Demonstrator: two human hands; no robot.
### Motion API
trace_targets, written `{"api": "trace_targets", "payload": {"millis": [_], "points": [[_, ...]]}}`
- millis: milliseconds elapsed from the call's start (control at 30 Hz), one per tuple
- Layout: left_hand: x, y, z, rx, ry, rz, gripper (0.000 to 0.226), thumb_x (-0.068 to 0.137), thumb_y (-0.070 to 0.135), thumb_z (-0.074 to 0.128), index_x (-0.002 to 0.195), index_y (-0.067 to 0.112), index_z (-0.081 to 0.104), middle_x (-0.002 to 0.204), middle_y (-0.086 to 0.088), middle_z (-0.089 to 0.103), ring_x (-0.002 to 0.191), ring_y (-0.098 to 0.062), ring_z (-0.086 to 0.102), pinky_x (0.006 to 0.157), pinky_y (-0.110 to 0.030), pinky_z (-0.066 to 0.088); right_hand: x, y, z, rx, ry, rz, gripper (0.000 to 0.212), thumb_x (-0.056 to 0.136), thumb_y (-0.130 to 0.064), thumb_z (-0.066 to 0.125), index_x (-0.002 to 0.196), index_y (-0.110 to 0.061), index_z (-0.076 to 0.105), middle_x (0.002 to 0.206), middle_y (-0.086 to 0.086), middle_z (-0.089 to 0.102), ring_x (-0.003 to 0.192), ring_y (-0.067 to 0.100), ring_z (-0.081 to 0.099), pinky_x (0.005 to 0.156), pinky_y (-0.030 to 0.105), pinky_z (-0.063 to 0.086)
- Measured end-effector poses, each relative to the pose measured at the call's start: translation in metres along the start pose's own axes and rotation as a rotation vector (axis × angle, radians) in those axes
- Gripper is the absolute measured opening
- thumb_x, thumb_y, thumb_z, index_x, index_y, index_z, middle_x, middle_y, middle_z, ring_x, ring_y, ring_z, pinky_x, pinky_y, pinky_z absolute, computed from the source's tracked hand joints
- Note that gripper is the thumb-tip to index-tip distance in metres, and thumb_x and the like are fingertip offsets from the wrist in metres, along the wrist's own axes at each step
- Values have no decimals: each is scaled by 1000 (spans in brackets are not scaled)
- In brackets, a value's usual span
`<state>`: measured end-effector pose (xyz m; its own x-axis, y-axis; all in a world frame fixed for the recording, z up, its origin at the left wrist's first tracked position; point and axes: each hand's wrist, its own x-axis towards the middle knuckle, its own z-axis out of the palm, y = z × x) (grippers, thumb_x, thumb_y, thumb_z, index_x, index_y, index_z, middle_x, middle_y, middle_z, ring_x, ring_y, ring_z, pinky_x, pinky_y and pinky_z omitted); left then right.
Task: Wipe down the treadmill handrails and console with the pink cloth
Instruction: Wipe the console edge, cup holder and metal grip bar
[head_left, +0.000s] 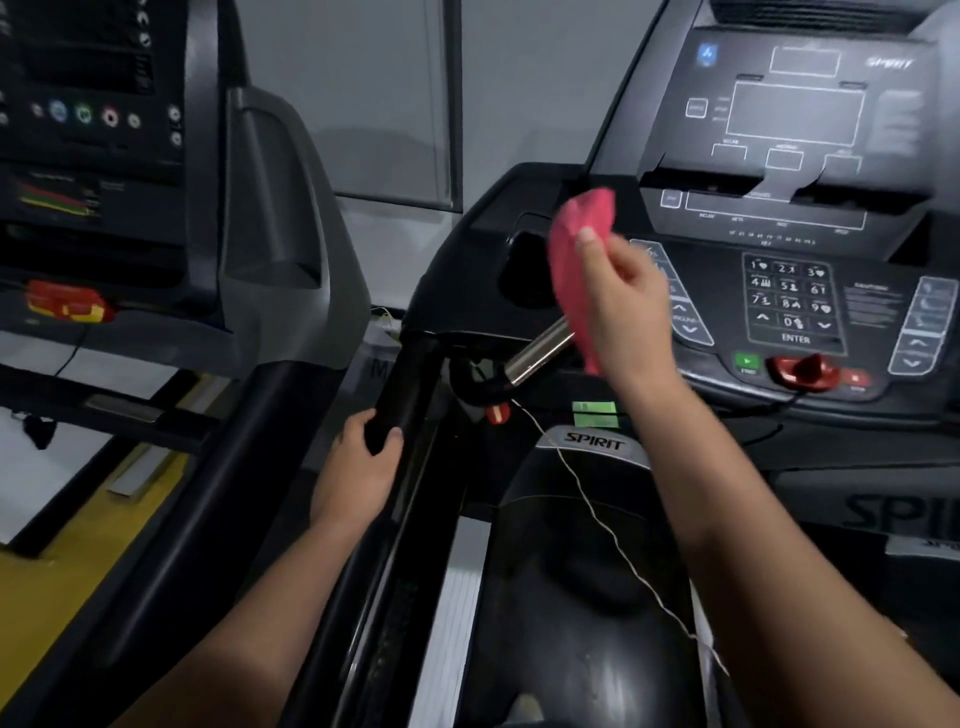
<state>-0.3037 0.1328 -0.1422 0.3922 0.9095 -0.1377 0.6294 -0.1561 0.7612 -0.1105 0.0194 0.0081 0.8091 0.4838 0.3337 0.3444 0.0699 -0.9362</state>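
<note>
Here, right hand pinches pink cloth, raised in air before console, above silver grip bar; cloth touches no surface. Left hand grips black handrail. Risks, judged: loose hanging cloth may brush start button or snag red safety key and thin white cord, pulling key free.

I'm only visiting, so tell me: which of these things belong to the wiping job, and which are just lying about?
Part of the job:
cloth, held in the right hand
handrail, gripped by the left hand
console
silver grip bar

Just there:
second treadmill, on the left
red safety key
white cord
</note>
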Motion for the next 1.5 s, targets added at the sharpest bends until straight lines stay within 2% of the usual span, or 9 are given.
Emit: {"api": "trace_targets", "payload": {"millis": [100, 200, 467, 633, 833, 967, 1100, 1267, 1500], "points": [[9, 9, 6, 78, 8, -41, 49, 95, 47, 42, 137, 23, 35, 128, -3, 52, 93, -17, 52, 71, -31, 40, 28, 8, -19, -317, 62, -172, 24, 91, -30, 56, 102, -14, 70, 99, 4, 48, 84, -6, 46, 75, 0, 29], [18, 20, 10, 159, -4, -115, 58, 93, 55, 39, 140, 21, 32, 123, -6, 54, 97, -25, 56, 75, -35, 44, 36, 42, -17, -732, 12, -267, 32, 89, -37, 56, 110, -16, 69, 112, 13, 52, 104, 29, 45, 91, 24, 31], [62, 55, 16, 174, -107, -187, 66, 78, 67, 53, 121, 16, 54, 99, -3, 64, 85, -23, 63, 79, -36, 52, 32, 65, -19, -894, -27, -466, 30, 84, -30, 47, 93, -12, 70, 109, 13, 57, 90, 35, 47, 71, 40, 46], [86, 68, 18, 151, -154, -212, 92, 61, 79, 55, 130, 17, 52, 118, -7, 62, 102, -29, 61, 93, -42, 49, 52, 49, -18, -747, -200, 10, 21, 78, -41, 52, 83, -24, 64, 101, 3, 55, 91, 28, 53, 71, 29, 38], [86, 68, 28, 222, -57, -206, 73, 77, 70, 50, 125, 16, 52, 109, -7, 62, 89, -28, 60, 72, -35, 47, 71, 33, -17, -943, -383, 216, 39, 87, -55, 48, 88, -21, 67, 73, 4, 66, 82, 28, 62, 73, 29, 46], [89, 63, 28, 201, -73, -197, 71, 78, 70, 51, 124, 16, 53, 106, -7, 63, 84, -26, 58, 65, -32, 42, 55, 46, -5, -1138, -109, -105, 39, 97, -36, 35, 103, -11, 65, 103, 17, 60, 90, 39, 59, 67, 34, 39], [93, 62, 29, 157, -87, -191, 72, 78, 68, 54, 127, 15, 50, 108, -6, 62, 83, -25, 57, 61, -31, 42, 26, 76, -7, -857, 152, -454, 28, 92, -26, 46, 93, -7, 66, 104, 18, 57, 81, 36, 52, 70, 33, 38], [93, 61, 29, 123, -99, -195, 75, 79, 65, 55, 130, 12, 44, 107, -6, 60, 79, -24, 56, 63, -32, 44, 5, 83, -14, -420, 86, -230, 26, 92, -29, 52, 116, -22, 60, 113, -1, 41, 107, 15, 45, 94, 15, 35], [90, 67, 30, 164, -68, -200, 70, 83, 60, 54, 128, 8, 41, 93, -4, 49, 70, -22, 47, 59, -31, 38, 63, 31, -15, -936, -246, 293, 28, 82, -46, 54, 89, -21, 64, 75, -1, 63, 85, 24, 60, 68, 28, 41]]}}
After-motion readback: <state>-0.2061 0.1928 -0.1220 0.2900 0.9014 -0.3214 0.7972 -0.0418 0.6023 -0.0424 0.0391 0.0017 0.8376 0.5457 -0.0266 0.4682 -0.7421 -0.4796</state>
